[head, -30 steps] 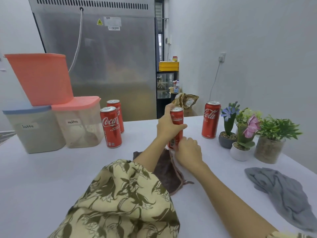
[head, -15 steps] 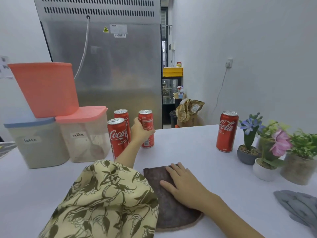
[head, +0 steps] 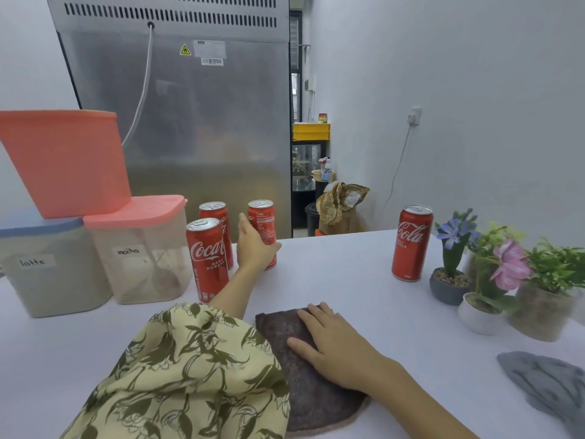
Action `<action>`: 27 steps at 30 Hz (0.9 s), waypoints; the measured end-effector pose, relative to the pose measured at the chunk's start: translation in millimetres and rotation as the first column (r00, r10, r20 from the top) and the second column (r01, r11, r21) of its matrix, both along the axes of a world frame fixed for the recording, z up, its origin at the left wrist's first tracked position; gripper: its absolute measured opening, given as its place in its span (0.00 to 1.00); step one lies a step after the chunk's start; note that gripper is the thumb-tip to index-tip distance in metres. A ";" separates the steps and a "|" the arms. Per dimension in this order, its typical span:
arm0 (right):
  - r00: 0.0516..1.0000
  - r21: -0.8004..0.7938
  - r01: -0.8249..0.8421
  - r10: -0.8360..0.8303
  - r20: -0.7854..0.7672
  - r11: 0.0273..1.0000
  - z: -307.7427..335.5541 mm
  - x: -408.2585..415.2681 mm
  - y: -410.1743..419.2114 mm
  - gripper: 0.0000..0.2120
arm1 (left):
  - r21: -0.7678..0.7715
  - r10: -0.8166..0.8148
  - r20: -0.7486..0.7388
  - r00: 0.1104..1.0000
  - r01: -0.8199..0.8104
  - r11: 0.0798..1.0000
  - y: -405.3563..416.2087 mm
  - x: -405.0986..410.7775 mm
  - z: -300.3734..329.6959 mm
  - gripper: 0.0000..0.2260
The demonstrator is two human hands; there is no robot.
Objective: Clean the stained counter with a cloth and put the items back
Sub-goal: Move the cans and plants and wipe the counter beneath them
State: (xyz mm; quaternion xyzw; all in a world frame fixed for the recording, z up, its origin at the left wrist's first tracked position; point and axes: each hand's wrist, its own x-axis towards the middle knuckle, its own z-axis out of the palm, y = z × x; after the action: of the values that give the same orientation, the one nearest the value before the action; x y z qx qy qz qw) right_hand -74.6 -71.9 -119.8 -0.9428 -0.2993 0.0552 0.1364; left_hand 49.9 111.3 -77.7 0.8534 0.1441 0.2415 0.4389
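Cans crowd the far left of the desk (head: 348, 280), and the left hand (head: 253, 248) is among them, its grip curled round the side of a red can (head: 262, 229) that stands upright just behind and to the right of two other cans (head: 207, 258). Judging by where it stands, that can is being parked out of the way so the middle of the desk lies free for wiping; whether its base has fully settled on the surface cannot be told, because the hand hides it.

Nearer the body, well apart from that grip and to its right, the right hand (head: 335, 346) lies flat on the brown cloth (head: 310, 388), fingers straight and spread, pressing it down instead of clenching it. That flat press probably suits a sweeping stroke, the palm spreading the pressure across the fabric. The patterned sleeve covers the cloth's left edge.

A fourth can (head: 411, 242) stands alone well to the right of both hands, beside three small potted plants (head: 474, 280). It likely has to shift as well. A grey rag (head: 550, 381) lies crumpled at the near right edge, touched by nothing. Left of the gripped can, the lidded tubs (head: 139, 248) marked latte and mocha stay grouped close together.
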 end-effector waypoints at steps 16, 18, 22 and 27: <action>0.841 0.070 0.541 -0.540 -0.032 0.838 19.1 29.9 -94.1 0.26 | 0.235 -0.520 0.005 0.854 0.504 0.831 -173.7 11.5 30.2 0.43; 0.834 0.033 0.551 -0.550 -0.041 0.834 16.2 27.7 -98.6 0.25 | 0.160 -0.578 -0.040 0.815 0.576 0.802 -191.0 17.6 30.4 0.44; 0.834 0.008 0.552 -0.551 -0.017 0.834 9.8 24.1 -96.5 0.27 | -0.059 -0.658 -0.078 0.749 0.655 0.753 -211.6 28.0 23.0 0.42; 0.830 -0.034 0.558 -0.558 0.025 0.829 1.9 27.1 -93.0 0.25 | -0.109 -0.597 -0.001 0.802 0.593 0.798 -219.0 32.9 10.6 0.36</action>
State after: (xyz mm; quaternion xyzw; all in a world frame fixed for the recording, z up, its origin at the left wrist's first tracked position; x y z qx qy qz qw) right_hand -47.5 -164.9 -117.9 -0.9920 -0.0111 0.0122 0.1254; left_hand 82.8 -107.7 -67.2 0.8357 -0.1111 0.0688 0.5334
